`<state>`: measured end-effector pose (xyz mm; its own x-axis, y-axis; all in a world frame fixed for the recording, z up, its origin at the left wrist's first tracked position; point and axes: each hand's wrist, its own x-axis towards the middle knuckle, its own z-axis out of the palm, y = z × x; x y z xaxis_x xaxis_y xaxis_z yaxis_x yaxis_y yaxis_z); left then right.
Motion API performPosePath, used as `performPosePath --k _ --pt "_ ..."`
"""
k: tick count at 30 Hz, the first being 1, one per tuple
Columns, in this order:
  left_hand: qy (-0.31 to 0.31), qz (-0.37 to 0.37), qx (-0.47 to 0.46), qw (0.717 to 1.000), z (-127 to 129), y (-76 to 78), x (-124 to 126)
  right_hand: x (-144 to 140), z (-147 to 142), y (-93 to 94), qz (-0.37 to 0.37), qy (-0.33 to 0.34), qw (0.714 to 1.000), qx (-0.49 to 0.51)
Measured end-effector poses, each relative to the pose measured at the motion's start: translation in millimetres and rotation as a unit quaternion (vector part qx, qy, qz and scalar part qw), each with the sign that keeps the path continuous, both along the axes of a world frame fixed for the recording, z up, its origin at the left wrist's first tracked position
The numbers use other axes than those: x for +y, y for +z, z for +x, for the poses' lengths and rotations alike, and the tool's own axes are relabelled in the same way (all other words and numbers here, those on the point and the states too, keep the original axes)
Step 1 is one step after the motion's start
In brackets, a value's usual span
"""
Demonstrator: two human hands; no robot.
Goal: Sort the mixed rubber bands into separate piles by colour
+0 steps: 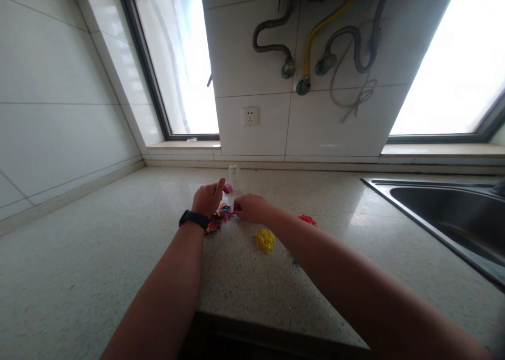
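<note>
Both my hands reach out over a speckled stone countertop [98, 255]. My left hand [208, 197], with a black band on the wrist, rests on a heap of small multicoloured bits [219, 218]. My right hand [251, 208] sits just to the right, fingertips pinched at the heap's edge; what they hold is too small to tell. A small pink piece [228, 188] lies behind the hands. A small clear jar [234, 173] stands beyond it. A yellow pile [265, 239] and a red pile [307, 219] lie near my right forearm.
A steel sink [445, 212] is set into the counter at the right. White tiled walls, two windows, a wall socket [251, 116] and hanging pipes and hoses [315, 49] stand at the back. The counter's front edge [276, 333] runs under my forearms.
</note>
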<state>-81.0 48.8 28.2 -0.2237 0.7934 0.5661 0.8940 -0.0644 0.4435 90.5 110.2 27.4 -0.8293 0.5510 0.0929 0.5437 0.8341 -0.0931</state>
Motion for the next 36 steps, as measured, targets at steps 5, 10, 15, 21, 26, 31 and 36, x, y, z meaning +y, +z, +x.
performPosePath --k 5,10,15,21,26,31,36 --pt "-0.003 -0.001 0.006 1.0 -1 -0.4 1 0 9 1.4 0.007 0.001 0.999 0.035" --pt "-0.011 -0.007 0.011 1.0 0 0.1 1 4 37 8.7 -0.028 0.016 0.995 0.096" --pt "-0.029 -0.01 -0.003 1.0 4 0.0 0 4 65 17.2 -0.089 0.022 0.982 0.168" --pt "-0.103 -0.027 -0.039 0.994 16 0.3 -1 -4 82 15.3 -0.135 0.013 0.965 0.224" --pt "-0.174 -0.075 -0.055 0.98 31 -0.4 -1 -13 103 13.9 -0.183 0.015 0.953 0.242" --pt "-0.275 -0.123 -0.06 0.952 56 0.7 -3 -22 134 12.1 -0.194 -0.006 0.947 0.257" --pt "-0.325 -0.156 -0.059 0.931 82 3.6 -10 -24 160 3.4 -0.167 -0.048 0.944 0.279"
